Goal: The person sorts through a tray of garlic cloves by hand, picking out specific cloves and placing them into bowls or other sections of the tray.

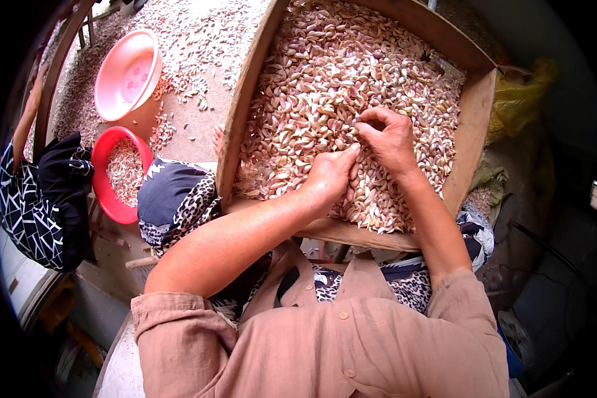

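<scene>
A big wooden tray (472, 113) rests on my lap, heaped with pale pink and white garlic cloves (325, 73). My left hand (330, 176) lies on the cloves near the tray's front edge, fingers curled around a few of them. My right hand (393, 139) sits just beyond it, fingertips pinched together on a clove. The two hands touch at the fingertips in the middle of the tray.
A red bowl (103, 179) holding garlic pieces stands on the ground to my left, with a pink basin (113, 69) behind it. Loose cloves and skins (186, 40) cover the ground there. Another person in dark patterned clothing (40, 199) sits at far left. A yellow bag (521, 99) lies right.
</scene>
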`<state>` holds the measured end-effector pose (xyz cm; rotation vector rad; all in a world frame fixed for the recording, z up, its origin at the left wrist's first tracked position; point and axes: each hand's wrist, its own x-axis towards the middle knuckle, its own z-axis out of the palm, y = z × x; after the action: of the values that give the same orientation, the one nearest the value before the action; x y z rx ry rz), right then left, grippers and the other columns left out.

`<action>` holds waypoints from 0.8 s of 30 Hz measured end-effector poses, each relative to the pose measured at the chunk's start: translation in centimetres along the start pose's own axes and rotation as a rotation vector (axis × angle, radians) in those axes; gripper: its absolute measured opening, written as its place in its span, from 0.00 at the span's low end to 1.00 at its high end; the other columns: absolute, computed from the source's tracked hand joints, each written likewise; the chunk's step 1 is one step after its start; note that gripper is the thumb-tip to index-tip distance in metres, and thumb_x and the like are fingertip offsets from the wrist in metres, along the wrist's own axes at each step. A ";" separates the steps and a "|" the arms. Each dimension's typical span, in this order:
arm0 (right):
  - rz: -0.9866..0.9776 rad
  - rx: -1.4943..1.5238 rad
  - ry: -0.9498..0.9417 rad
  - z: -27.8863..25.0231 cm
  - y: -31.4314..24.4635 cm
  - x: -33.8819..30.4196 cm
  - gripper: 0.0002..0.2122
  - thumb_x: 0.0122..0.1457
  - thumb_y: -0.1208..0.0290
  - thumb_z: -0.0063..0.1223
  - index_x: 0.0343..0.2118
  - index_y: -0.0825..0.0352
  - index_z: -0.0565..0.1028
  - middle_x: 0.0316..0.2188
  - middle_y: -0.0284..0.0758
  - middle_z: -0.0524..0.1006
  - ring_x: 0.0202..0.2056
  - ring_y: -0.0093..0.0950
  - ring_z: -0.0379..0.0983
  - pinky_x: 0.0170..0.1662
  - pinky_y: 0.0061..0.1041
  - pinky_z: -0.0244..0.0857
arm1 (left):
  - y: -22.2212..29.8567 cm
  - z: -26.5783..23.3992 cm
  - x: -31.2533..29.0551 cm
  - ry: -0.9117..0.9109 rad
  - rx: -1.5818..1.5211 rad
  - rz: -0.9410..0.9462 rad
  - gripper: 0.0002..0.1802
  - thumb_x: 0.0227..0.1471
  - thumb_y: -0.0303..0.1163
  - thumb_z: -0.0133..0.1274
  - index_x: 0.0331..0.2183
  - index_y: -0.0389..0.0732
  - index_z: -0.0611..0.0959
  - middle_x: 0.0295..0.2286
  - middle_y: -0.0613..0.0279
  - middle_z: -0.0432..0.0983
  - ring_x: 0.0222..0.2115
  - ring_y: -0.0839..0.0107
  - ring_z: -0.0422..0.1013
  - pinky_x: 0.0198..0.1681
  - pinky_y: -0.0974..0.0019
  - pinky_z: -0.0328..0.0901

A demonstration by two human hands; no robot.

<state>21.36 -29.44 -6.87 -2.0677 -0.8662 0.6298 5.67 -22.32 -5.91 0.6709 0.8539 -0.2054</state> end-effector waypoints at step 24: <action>-0.375 -0.340 -0.195 1.1 -5.2 3.7 0.08 0.51 0.74 0.63 0.35 0.59 0.83 0.31 0.33 0.80 0.33 0.33 0.80 0.38 0.32 0.73 | 0.9 0.0 -0.6 -0.059 0.056 -0.044 0.22 0.63 0.48 0.44 0.24 0.44 0.78 0.20 0.66 0.75 0.16 0.74 0.71 0.19 0.70 0.58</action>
<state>21.12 -23.71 -3.80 -2.0753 -1.5197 0.5080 5.63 -21.68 -5.06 0.6954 0.8092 -0.2880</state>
